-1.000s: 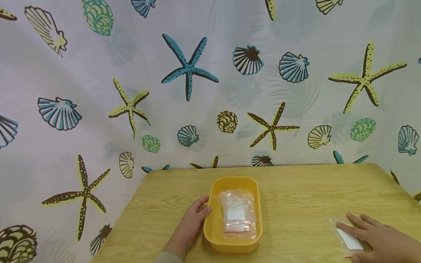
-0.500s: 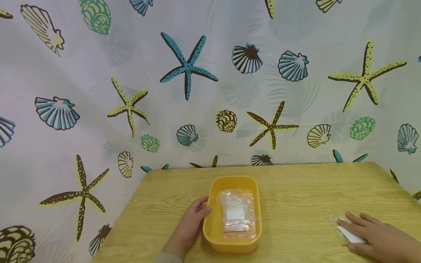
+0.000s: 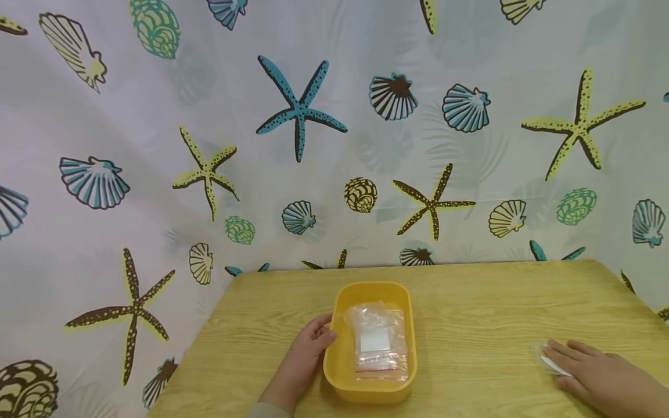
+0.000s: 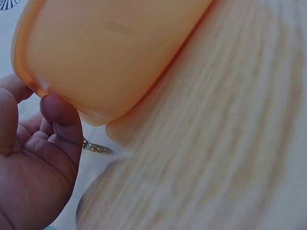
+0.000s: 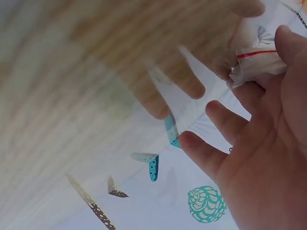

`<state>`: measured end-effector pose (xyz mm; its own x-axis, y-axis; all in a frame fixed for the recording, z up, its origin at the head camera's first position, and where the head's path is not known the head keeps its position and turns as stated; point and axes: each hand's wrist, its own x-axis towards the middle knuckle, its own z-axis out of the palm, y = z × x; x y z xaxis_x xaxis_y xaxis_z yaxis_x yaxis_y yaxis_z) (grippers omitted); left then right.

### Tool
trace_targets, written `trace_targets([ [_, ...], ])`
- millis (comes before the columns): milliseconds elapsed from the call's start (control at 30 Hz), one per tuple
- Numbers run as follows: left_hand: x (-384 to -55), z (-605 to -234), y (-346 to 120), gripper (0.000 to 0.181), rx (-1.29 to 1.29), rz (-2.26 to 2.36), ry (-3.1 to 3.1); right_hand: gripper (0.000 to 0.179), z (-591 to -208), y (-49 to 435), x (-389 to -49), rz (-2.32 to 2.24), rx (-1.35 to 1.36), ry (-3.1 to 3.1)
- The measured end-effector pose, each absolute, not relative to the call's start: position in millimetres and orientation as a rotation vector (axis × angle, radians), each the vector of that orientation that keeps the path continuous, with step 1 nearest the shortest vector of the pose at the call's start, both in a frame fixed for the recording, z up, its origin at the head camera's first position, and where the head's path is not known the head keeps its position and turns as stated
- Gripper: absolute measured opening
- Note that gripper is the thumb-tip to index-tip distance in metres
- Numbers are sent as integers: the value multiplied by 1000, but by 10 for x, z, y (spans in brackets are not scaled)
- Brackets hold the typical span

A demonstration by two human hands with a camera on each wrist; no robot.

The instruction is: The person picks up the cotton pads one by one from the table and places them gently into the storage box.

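Observation:
A yellow plastic bin stands on the table, and my left hand grips its left rim. The left wrist view shows the thumb of that left hand on the near side of the bin, with the other fingers round the edge. Several clear zip bags with white pieces inside lie in the bin. At the right of the table my right hand pinches a small clear zip bag. The right wrist view shows this zip bag, with a red stripe, between thumb and forefinger, the other fingers spread.
The wood-grain table reaches back to a white curtain printed with starfish and shells. More curtain hangs along the left and right sides. Bare tabletop lies between the bin and my right hand.
My right fingers have drawn in over the zip bag, which lay flat and more visible before and is now mostly covered. My left hand and the bin have stayed in place.

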<state>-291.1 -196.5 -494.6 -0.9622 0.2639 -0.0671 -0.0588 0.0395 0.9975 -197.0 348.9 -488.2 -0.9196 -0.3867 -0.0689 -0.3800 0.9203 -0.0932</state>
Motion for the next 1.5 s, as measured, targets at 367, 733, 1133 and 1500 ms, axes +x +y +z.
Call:
trace_targets([
  [367, -2897, -4928, -1958, 54, 204, 2008, 2096, 53, -4732, 3303, -1917, -75, -661, 3208],
  [733, -2893, -4909, -1957, 54, 229, 2027, 2095, 54, -4492, 2959, -2070, -31, -783, 3281],
  [1133, -2899, -4919, -1951, 54, 219, 2014, 2104, 54, -4244, 2601, -2182, -129, -887, 3280],
  [1500, -2876, -4901, -1945, 54, 230, 2009, 2102, 56, -4184, 2222, -2266, -173, -978, 3249],
])
